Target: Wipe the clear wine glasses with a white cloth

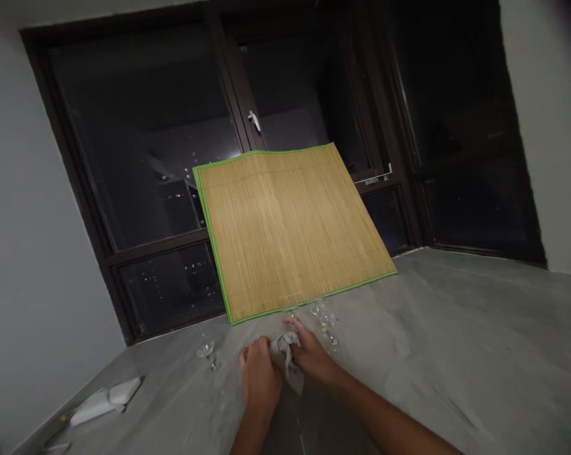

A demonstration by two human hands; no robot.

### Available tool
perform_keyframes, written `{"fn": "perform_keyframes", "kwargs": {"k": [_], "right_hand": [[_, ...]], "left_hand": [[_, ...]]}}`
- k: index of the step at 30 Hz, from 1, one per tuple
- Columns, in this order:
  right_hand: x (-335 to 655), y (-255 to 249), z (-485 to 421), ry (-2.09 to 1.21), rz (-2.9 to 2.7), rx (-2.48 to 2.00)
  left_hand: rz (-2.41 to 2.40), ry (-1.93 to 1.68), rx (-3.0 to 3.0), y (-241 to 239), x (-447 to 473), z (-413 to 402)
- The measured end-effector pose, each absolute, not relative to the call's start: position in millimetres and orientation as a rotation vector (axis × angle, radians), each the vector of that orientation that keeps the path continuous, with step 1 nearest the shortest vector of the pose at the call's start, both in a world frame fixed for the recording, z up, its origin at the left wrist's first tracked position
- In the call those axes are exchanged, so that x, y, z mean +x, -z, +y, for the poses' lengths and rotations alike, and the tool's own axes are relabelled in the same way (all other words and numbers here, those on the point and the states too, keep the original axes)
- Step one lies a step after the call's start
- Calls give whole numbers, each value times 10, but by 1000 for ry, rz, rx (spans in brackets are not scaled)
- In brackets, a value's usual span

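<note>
My left hand (259,374) and my right hand (308,351) meet over the grey counter (456,354), both gripping a small pale grey cloth (289,363) that hangs between them. A stemmed glass seems wrapped in the cloth; its clear rim (291,310) shows just above my right fingers. A second clear stemmed glass (324,319) stands right beside my right hand. A third one (206,351) stands left of my left hand.
A bamboo mat with a green edge (290,230) leans upright against the dark window (172,158) behind the glasses. A white folded item (106,400) lies at the counter's left end. White walls flank the window.
</note>
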State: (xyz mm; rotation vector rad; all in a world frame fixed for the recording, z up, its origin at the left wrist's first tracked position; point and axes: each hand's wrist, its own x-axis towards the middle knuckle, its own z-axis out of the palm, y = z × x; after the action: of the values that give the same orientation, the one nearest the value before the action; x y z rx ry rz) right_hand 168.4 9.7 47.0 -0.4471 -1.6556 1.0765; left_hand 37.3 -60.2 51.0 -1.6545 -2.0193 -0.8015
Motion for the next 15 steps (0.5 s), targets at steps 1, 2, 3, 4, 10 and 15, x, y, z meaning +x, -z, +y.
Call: {"fn": "perform_keyframes", "kwargs": {"k": [1,2,3,4,10,15], "right_hand": [[1683,-465,86,-1199,-1645,-396],[1687,-462,71,-1315,-1631,-354],[1695,-466,55,-1424,-1615,-328],[1708,-476,37,-1521,-1598,-319],[1794,-618,-50,-1785,-1438,-294],[1748,-623,-47,-1736,-1300,-364]], "left_hand": [[-2002,800,-1682,-514,364,-610],[-1990,806,-1711,-519,356,-618],[-1985,819,-1739,-523,350,-625],[-1987,838,-1766,-527,344,-630],[-2119,974,-1850,-494,297,-622],[-2319,1360,-1766,-380,259,-535]]}}
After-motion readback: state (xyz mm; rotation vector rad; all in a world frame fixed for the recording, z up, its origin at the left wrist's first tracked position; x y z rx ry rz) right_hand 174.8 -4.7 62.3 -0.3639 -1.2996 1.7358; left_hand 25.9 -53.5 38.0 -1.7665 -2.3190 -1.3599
